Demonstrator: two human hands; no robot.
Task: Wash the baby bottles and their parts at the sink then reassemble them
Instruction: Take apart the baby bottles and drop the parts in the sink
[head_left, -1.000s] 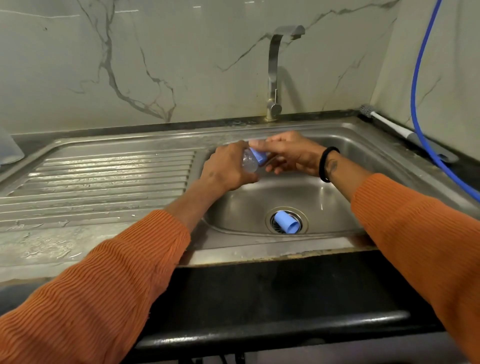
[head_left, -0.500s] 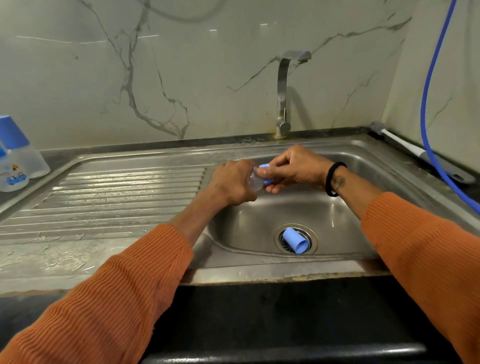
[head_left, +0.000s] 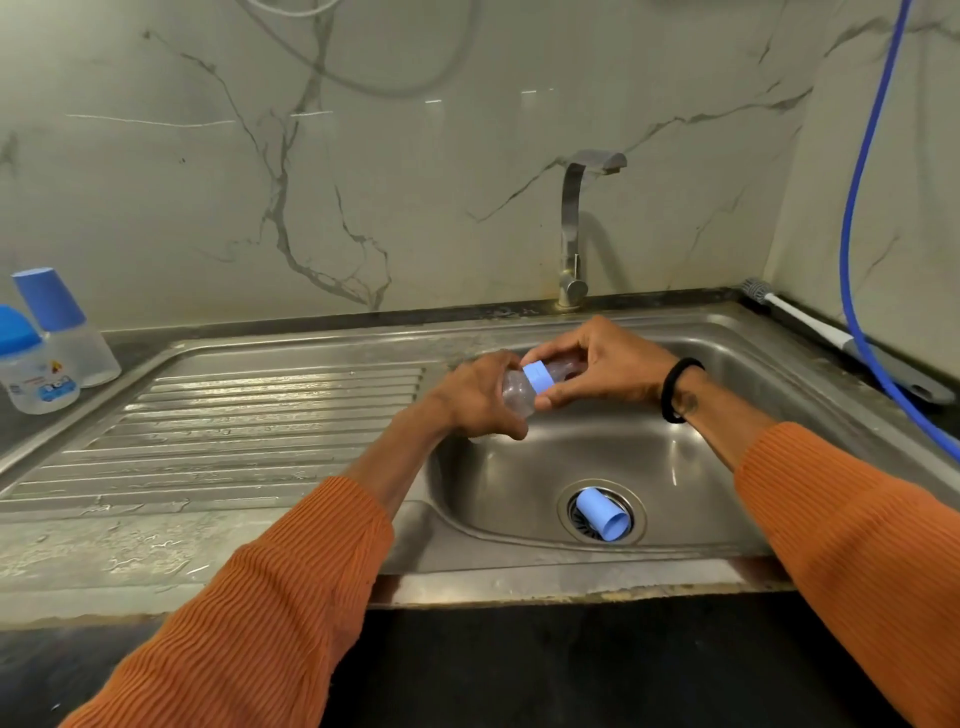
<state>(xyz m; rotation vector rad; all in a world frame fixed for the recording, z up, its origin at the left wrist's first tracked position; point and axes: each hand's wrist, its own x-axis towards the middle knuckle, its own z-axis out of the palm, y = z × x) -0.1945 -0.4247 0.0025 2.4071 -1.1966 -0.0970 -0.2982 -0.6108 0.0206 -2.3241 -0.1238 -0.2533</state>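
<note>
1. Left hand (head_left: 480, 397) wrapped round the clear bottle (head_left: 517, 395), held sideways over the sink (head_left: 519, 499) basin. Right hand (head_left: 602, 371) pinching the blue ring (head_left: 537, 376) at the neck, thumb under and fingers over.
2. Looks like screwing the ring on or off, can't tell which from here.
3. Biggest risk, probably: wet plastic slipping. Ring popping out of that pinch and dropping straight into the basin.
4. Also cross-threading if the ring goes on crooked with the bottle tilted like that. Leaky bottle later.
5. Blue cap (head_left: 602, 514) lying on its side right on the drain (head_left: 631, 501), open end facing this way. Rolling about or getting grubby there, plus needing another rinse.
6. Tap (head_left: 574, 228) not visibly running.
7. Bottle itself: small, see-through, looks wet inside. Teat hidden behind the fingers, so no idea if it's seated.
8. Two more bottles (head_left: 47, 358) with blue tops on the bench at far left, well apart from the action.
</note>
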